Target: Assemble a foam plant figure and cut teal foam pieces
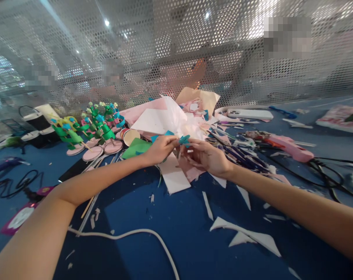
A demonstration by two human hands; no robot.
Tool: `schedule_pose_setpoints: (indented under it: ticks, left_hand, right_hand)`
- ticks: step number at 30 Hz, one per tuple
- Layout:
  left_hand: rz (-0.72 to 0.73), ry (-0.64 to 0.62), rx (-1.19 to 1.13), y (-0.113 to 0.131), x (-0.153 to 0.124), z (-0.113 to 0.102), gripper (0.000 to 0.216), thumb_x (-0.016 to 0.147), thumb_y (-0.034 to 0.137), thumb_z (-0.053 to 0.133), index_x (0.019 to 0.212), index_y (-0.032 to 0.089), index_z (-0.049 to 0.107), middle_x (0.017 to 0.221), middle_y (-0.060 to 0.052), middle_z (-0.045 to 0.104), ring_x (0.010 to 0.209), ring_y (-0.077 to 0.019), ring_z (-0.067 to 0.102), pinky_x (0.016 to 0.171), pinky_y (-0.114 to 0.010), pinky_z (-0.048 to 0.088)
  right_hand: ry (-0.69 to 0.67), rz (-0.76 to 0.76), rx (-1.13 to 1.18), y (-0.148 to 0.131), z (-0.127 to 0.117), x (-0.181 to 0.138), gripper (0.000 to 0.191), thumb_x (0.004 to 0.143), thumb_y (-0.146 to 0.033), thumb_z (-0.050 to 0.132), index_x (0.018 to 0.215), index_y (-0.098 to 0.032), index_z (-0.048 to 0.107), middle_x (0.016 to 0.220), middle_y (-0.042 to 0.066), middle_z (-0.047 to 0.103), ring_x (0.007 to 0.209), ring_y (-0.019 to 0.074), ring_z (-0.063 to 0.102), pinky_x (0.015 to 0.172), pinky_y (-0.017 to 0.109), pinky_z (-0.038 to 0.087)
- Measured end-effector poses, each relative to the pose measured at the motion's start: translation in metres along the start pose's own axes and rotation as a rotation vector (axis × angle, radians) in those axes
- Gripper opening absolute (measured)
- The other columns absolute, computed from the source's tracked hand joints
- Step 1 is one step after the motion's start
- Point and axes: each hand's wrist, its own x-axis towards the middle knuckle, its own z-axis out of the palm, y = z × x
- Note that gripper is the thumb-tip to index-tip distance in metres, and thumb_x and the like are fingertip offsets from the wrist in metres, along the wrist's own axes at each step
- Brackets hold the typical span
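Note:
Both hands meet over the middle of the table around a small blue piece point(184, 140), which looks like a flower cut from paper or foam. My left hand point(161, 149) pinches its left side with thumb and forefinger. The fingertips of my right hand point(210, 156) close on its right side, with the other fingers curled below. Beneath the hands lie white sheet pieces point(174, 177), and a green sheet point(137, 147) is just left of my left hand. On the left stand several small green paper models point(100, 126) on round pink bases point(92, 153).
A pink glue gun point(293, 147) with a black cord lies at right, near a white phone point(250, 114). White offcuts point(248, 233) and a white cable point(135, 232) lie in front. Behind rises a perforated metal screen point(170, 46). A purple-pink box point(19, 219) sits at left.

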Motion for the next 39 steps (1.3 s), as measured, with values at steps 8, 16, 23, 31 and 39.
schedule_pose_setpoints:
  ticks: [8, 16, 23, 31, 39]
  left_hand:
    - [-0.014, 0.021, -0.202, -0.001, -0.002, 0.005, 0.044, 0.076, 0.059, 0.051, 0.072, 0.015, 0.051, 0.050, 0.005, 0.043, 0.050, -0.0066, 0.042, 0.050, -0.019, 0.032]
    - [-0.029, -0.165, -0.179, 0.004, -0.002, 0.000, 0.043, 0.081, 0.055, 0.046, 0.069, 0.014, 0.053, 0.044, 0.008, 0.037, 0.038, -0.0038, 0.032, 0.042, -0.019, 0.027]
    - [-0.080, -0.011, -0.223, -0.009, -0.004, 0.008, 0.044, 0.079, 0.058, 0.045, 0.065, 0.016, 0.046, 0.039, 0.010, 0.027, 0.034, -0.0029, 0.029, 0.039, -0.016, 0.023]
    - [-0.006, 0.046, -0.165, -0.016, -0.011, 0.015, 0.046, 0.082, 0.058, 0.040, 0.067, 0.015, 0.048, 0.044, 0.008, 0.034, 0.040, -0.0045, 0.032, 0.043, -0.019, 0.027]
    - [-0.084, 0.002, -0.258, -0.019, -0.006, 0.011, 0.051, 0.076, 0.065, 0.043, 0.064, 0.016, 0.046, 0.039, 0.009, 0.033, 0.036, -0.0035, 0.028, 0.039, -0.019, 0.023]
  right_hand:
    - [0.011, 0.021, -0.012, 0.001, -0.005, 0.002, 0.016, 0.068, -0.025, 0.050, 0.073, -0.013, 0.058, 0.063, 0.003, 0.058, 0.036, 0.0063, 0.038, 0.030, 0.019, 0.015]
    - [0.044, 0.029, -0.030, -0.002, -0.003, 0.000, 0.014, 0.065, -0.023, 0.050, 0.069, -0.012, 0.057, 0.058, 0.003, 0.058, 0.031, 0.0057, 0.035, 0.029, 0.019, 0.012]
    - [0.013, -0.002, -0.031, -0.001, -0.002, 0.001, 0.019, 0.063, -0.029, 0.053, 0.068, -0.011, 0.059, 0.053, 0.002, 0.056, 0.027, 0.0045, 0.031, 0.028, 0.019, 0.012]
    - [0.024, -0.001, -0.017, 0.001, 0.003, 0.002, 0.012, 0.062, -0.025, 0.048, 0.065, -0.015, 0.053, 0.057, 0.004, 0.058, 0.040, 0.0091, 0.044, 0.031, 0.019, 0.023]
    - [0.030, -0.011, -0.163, 0.003, 0.003, 0.003, 0.019, 0.066, -0.033, 0.048, 0.059, -0.016, 0.052, 0.045, 0.001, 0.050, 0.034, 0.0076, 0.037, 0.030, 0.019, 0.018]
